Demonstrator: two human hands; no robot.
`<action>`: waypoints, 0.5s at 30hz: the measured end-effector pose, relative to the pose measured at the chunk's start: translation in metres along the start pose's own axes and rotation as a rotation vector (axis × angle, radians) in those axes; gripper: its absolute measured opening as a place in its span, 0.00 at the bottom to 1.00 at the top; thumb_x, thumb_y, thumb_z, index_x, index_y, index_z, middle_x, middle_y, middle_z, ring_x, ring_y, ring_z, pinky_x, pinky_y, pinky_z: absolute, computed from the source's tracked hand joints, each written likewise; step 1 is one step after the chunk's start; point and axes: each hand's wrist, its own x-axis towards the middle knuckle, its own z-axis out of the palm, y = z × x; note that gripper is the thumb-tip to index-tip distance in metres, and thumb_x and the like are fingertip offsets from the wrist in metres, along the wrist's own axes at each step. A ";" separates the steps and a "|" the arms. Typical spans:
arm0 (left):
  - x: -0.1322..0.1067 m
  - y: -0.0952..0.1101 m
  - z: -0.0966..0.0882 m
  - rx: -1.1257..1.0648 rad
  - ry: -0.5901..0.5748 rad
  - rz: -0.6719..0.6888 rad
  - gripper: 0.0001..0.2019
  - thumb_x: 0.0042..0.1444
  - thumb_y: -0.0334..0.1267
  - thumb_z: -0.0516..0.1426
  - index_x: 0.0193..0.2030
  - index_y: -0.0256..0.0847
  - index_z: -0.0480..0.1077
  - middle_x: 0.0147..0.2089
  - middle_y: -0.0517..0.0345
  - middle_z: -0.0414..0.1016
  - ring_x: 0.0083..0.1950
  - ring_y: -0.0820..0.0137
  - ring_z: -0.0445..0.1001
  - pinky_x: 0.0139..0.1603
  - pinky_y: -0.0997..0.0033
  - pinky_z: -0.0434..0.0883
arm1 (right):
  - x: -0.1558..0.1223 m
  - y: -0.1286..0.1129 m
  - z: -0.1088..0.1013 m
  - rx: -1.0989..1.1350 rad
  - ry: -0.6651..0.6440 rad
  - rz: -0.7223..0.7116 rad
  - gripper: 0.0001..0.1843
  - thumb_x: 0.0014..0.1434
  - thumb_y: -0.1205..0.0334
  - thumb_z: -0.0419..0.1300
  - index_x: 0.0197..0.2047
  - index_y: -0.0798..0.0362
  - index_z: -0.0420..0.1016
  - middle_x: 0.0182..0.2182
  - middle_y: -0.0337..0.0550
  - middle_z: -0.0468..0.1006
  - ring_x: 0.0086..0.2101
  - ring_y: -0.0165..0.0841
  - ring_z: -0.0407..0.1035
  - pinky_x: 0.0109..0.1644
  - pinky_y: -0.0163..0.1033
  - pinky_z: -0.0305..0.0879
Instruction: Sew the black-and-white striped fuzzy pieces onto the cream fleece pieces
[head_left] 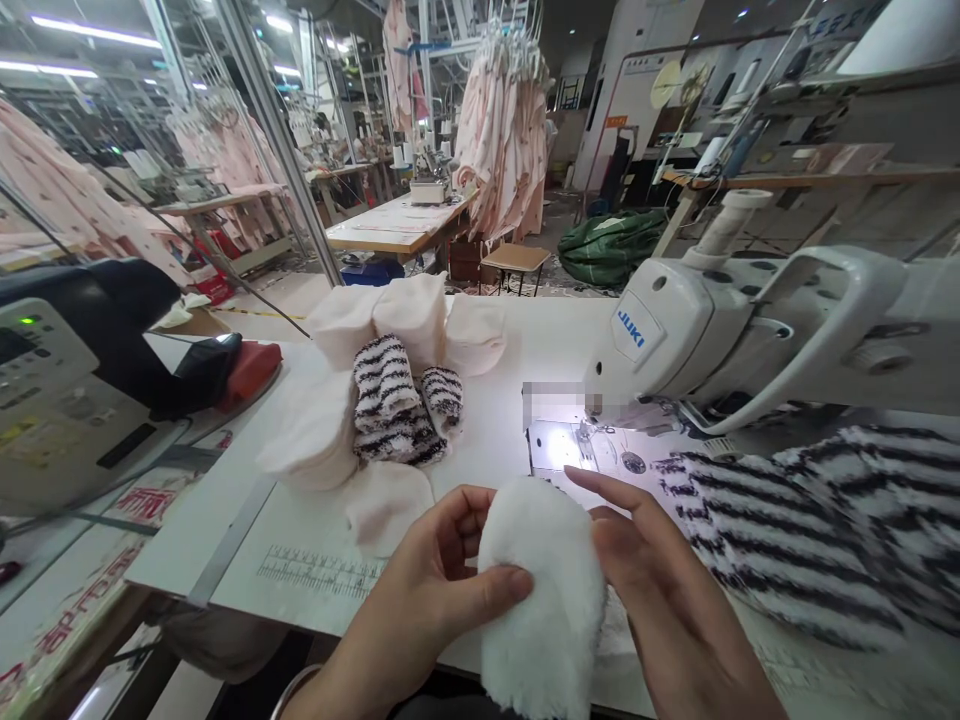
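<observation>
A small white plush fabric piece (541, 600) with a rounded top is held up over the front of the sewing table. My left hand (457, 585) pinches its left side, thumb on the front face and fingers curled behind. At the right edge, my right hand (645, 560) grips it between bent fingers, while the index finger stretches out toward the needle area. Just beyond the piece stands a white JUKI sewing machine (667, 320) with its lamp lighting the needle plate (551, 447). What lies behind the plush piece is hidden.
Stacks of pale fabric pieces (311, 425) and black-and-white striped plush pieces (394, 400) sit left of the needle. More striped plush fabric (810, 530) lies under the machine arm at right. A dark machine with a control panel (60, 390) stands at far left.
</observation>
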 end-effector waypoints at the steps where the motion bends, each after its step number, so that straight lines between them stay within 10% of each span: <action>1: 0.000 -0.001 0.001 0.005 -0.008 0.000 0.19 0.48 0.36 0.68 0.45 0.36 0.69 0.42 0.54 0.73 0.41 0.69 0.71 0.41 0.72 0.67 | -0.002 -0.003 0.004 -0.003 -0.005 0.038 0.25 0.58 0.44 0.56 0.55 0.45 0.66 0.28 0.37 0.73 0.27 0.31 0.70 0.29 0.31 0.68; 8: 0.000 -0.007 0.001 -0.020 0.145 -0.055 0.12 0.58 0.45 0.60 0.37 0.36 0.68 0.31 0.61 0.67 0.31 0.75 0.66 0.30 0.77 0.62 | -0.006 0.008 0.000 -0.136 -0.152 0.070 0.28 0.54 0.51 0.61 0.58 0.39 0.63 0.45 0.40 0.71 0.43 0.33 0.70 0.51 0.38 0.67; 15: -0.003 -0.008 -0.001 -0.074 0.168 -0.069 0.12 0.58 0.44 0.59 0.40 0.36 0.68 0.32 0.59 0.68 0.33 0.74 0.66 0.33 0.76 0.63 | -0.012 0.012 -0.008 -0.215 -0.267 0.017 0.33 0.52 0.53 0.61 0.62 0.35 0.60 0.50 0.41 0.70 0.41 0.34 0.71 0.50 0.42 0.69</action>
